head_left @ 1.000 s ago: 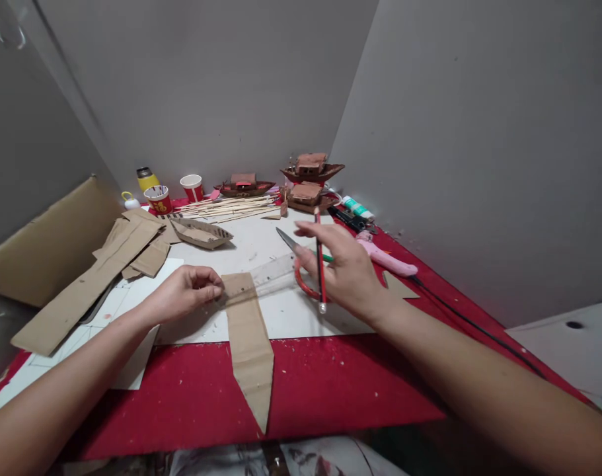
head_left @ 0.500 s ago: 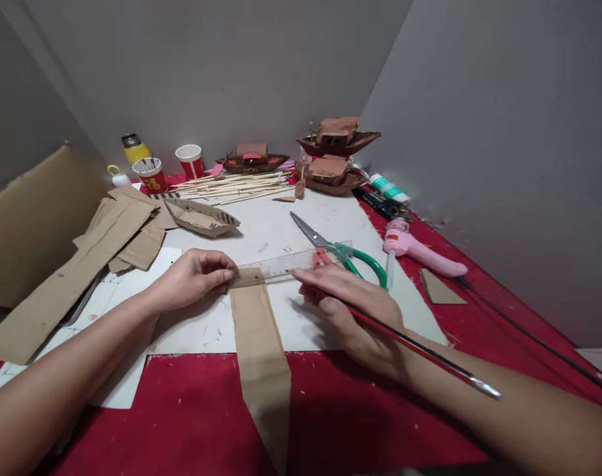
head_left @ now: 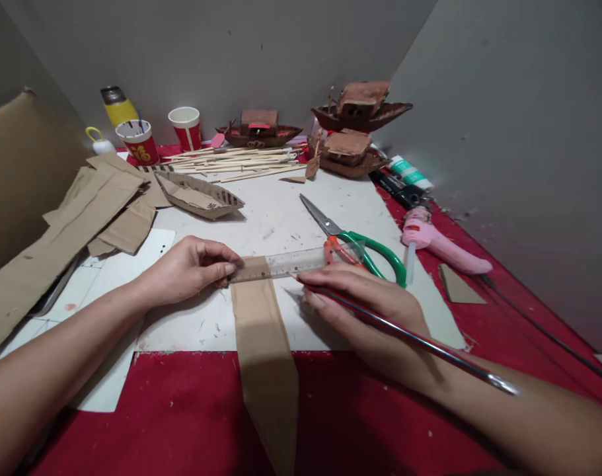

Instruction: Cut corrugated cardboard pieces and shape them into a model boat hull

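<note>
My left hand (head_left: 197, 266) pinches the left end of a clear plastic ruler (head_left: 305, 260), its thumb and fingers closed. The ruler lies across the top of a long cardboard strip (head_left: 263, 330), whose pointed lower end reaches toward me over the red cloth. A dark pencil (head_left: 404, 337) with a silvery end is held in my right hand (head_left: 365, 307), tip near the ruler's lower edge, just right of the strip. Beyond that hand, scissors (head_left: 375, 254) with green and orange handles lie partly under the ruler's right end.
A cardboard boat hull (head_left: 199, 195) sits behind my left hand, beside stacked cardboard pieces (head_left: 82, 231). Bamboo sticks (head_left: 246, 162), paper cups (head_left: 186, 129) and finished model boats (head_left: 350, 152) line the back. A pink glue gun (head_left: 444, 248) with a cord lies right.
The view has tilted down slightly, so the back items appear higher. My right hand's fingers have closed in around the pencil, its tip now at the ruler's edge. The left hand keeps hold of the ruler.
</note>
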A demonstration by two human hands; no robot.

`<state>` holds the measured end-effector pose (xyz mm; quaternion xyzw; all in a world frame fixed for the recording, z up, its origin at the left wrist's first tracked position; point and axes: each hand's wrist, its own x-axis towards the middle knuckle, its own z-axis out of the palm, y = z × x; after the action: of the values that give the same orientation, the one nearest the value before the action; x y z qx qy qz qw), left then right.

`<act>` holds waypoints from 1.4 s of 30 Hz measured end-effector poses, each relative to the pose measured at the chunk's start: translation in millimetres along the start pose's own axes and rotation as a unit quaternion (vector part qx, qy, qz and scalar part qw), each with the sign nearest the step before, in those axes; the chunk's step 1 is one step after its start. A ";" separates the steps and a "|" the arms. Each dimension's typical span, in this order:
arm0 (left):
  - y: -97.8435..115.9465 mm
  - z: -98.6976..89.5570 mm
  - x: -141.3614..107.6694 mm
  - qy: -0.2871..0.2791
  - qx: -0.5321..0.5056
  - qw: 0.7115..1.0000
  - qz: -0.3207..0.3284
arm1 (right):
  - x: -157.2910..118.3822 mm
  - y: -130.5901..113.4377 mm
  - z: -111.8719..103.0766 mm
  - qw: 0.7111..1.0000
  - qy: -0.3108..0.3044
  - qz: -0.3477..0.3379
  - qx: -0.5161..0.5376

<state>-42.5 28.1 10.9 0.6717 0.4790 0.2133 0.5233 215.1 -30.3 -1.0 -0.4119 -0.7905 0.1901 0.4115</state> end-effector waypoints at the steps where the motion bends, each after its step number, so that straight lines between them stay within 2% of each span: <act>1: -0.4 0.1 0.2 -0.003 0.005 1.000 0.003 | 0.6 -1.1 0.7 1.000 0.002 0.015 0.004; 7: -3.1 -0.1 0.6 -0.011 0.016 1.000 0.017 | 9.0 -16.7 -2.4 0.991 0.021 0.110 0.067; 11: -5.6 -1.2 0.6 -0.012 0.014 1.000 0.024 | 17.5 -27.3 0.2 0.964 0.005 0.208 0.164; 16: -8.0 -1.7 1.0 -0.015 0.014 0.999 0.034 | 21.0 -23.0 25.5 0.910 -0.023 0.289 0.296; 20: -8.1 -0.7 1.6 -0.016 0.024 0.999 0.038 | 19.1 -11.4 45.9 0.894 -0.036 0.305 0.326; 22: -7.4 -0.4 1.7 -0.016 0.032 0.999 0.041 | 18.6 -7.2 50.9 0.900 -0.049 0.297 0.315; 30: -5.5 0.0 0.9 -0.007 0.053 0.997 0.057 | 17.8 -2.3 50.6 0.959 -0.077 0.203 0.180; 42: -5.5 0.6 1.7 -0.014 0.049 0.997 0.058 | 17.8 -1.1 52.4 0.976 -0.088 0.167 0.109</act>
<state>-43.6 29.2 5.3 0.7259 0.4422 0.2103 0.4831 166.5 -14.5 -22.3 -0.4723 -0.7180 0.3770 0.3452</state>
